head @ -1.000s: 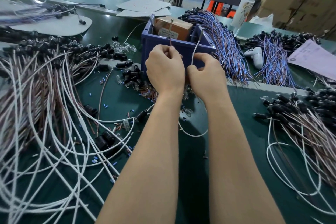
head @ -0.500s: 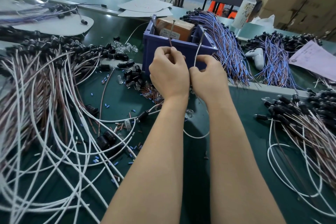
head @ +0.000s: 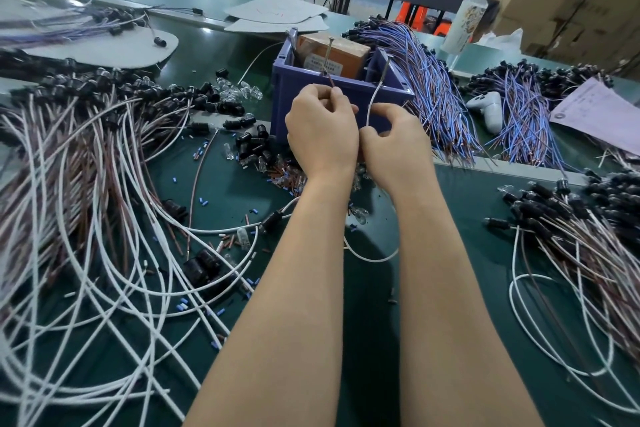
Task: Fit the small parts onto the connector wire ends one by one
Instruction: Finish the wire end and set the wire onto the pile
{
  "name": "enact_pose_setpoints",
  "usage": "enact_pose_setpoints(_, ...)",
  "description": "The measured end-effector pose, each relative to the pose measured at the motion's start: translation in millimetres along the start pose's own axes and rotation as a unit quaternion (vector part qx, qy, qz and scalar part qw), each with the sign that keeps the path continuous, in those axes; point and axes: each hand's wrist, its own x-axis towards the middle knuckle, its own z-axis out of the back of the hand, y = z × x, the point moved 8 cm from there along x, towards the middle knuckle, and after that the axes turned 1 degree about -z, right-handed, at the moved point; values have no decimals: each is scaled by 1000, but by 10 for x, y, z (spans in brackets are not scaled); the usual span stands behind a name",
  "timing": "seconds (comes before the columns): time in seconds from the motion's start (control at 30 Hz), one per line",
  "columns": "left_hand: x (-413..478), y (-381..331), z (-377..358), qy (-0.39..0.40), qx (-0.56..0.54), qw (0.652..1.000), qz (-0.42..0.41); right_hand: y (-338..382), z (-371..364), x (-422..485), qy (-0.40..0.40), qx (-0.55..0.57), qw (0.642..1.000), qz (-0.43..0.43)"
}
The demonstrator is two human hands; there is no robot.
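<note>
Green matting covers the tabletop [head: 370, 288] (head view). At centre, the left hand [head: 322, 135] is curled round a brown wire [head: 327, 55], whose metal-tipped end rises toward 12 o'clock. The right hand [head: 394, 146], touching the left at its 3 o'clock side, pinches a white wire [head: 371, 100] that also points upward. Both ends stand before the blue bin [head: 311, 94]. Loose small parts [head: 285, 179] lie at 7 o'clock, just below the hands. Whether a part is already held cannot be told. For a sound fit, each wire is best gripped near its tip and the part pushed on squarely, one end at a time.
</note>
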Motion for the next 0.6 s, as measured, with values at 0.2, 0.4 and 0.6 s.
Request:
enact_pose_setpoints(0.2, -3, -11, -11, 6, -1, 1000, -1, 12, 9, 9, 2, -3, 1000, 0)
enact_pose_setpoints(0.4, 6, 22, -32, 15, -9, 1000, 9, -13, 2, 8, 4, 1, 1000, -6)
enact_pose_setpoints(0.6, 36, 23, -21, 9, -23, 1000, 13, -25, 2, 13, 2, 0, 1000, -7)
